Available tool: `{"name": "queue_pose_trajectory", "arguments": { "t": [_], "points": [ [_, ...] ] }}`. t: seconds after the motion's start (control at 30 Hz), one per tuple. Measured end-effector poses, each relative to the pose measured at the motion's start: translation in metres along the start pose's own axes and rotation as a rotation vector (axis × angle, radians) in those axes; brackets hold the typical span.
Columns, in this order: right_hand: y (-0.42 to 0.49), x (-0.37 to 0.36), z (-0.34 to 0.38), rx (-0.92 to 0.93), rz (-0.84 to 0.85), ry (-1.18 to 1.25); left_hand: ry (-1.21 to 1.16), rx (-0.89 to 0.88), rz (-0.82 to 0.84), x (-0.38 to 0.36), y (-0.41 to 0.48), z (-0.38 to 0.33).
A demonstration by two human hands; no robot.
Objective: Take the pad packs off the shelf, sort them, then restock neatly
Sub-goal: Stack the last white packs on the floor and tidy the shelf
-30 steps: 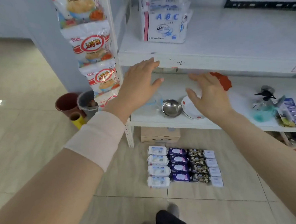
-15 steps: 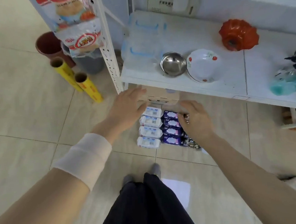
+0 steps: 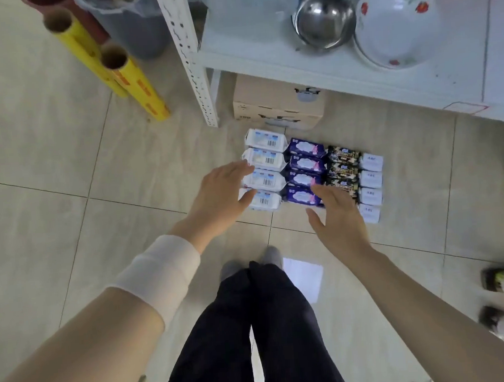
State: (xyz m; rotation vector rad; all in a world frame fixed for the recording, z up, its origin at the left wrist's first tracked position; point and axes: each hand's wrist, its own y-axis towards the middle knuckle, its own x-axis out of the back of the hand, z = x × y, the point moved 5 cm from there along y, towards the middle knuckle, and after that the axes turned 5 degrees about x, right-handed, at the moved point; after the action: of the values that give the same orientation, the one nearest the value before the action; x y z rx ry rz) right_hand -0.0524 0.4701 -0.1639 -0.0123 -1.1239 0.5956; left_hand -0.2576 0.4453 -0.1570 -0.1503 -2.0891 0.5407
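Note:
Pad packs lie sorted in four columns on the tiled floor in front of the shelf: white packs with barcodes [image 3: 265,157], dark purple packs [image 3: 306,165], black patterned packs [image 3: 342,170] and small white packs [image 3: 370,180]. My left hand [image 3: 220,198] hovers with fingers spread beside the left edge of the white column, fingertips at the lower two packs. My right hand [image 3: 336,215] is spread over the near end of the purple and black columns and covers part of them. Neither hand holds a pack.
A white shelf [image 3: 341,76] carries a steel bowl [image 3: 323,18] and a white flowered bowl [image 3: 394,25]. A cardboard box [image 3: 278,103] sits under it. Two yellow rolls [image 3: 132,80] and a grey bin [image 3: 134,26] stand left of the shelf post [image 3: 191,61]. Someone's shoes [image 3: 498,279] are at right.
My view dropped from the upper shelf to the floor. Both hands came down from the shelf edge to the sorted packs and now hover at the near end of the rows.

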Motion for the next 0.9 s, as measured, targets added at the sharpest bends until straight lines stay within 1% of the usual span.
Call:
{"name": "queue_pose_trajectory", "arguments": {
  "t": [0.13,0.33,0.43,0.53,0.67,0.77,0.9],
  "points": [
    [0.007,-0.067,-0.031,-0.021,0.075,0.033,-0.052,0.031,0.034,-0.075,0.005,0.044],
    [0.061,-0.190,-0.115,0.015,0.159,0.005,-0.046,0.063,0.125,-0.218,0.056,0.122],
    [0.106,-0.238,-0.151,0.052,0.133,-0.002,-0.024,0.049,0.103,-0.269,0.101,0.159],
    [0.157,-0.283,-0.181,0.133,0.108,-0.040,-0.022,0.004,0.045,-0.311,0.150,0.189],
    [0.214,-0.332,-0.214,0.218,0.068,-0.071,-0.038,-0.112,-0.014,-0.366,0.207,0.226],
    [0.238,-0.358,-0.230,0.307,0.047,-0.098,-0.057,-0.187,-0.039,-0.398,0.231,0.249],
    [0.249,-0.378,-0.241,0.419,-0.017,-0.111,-0.177,-0.249,-0.097,-0.421,0.246,0.268]
  ]
}}
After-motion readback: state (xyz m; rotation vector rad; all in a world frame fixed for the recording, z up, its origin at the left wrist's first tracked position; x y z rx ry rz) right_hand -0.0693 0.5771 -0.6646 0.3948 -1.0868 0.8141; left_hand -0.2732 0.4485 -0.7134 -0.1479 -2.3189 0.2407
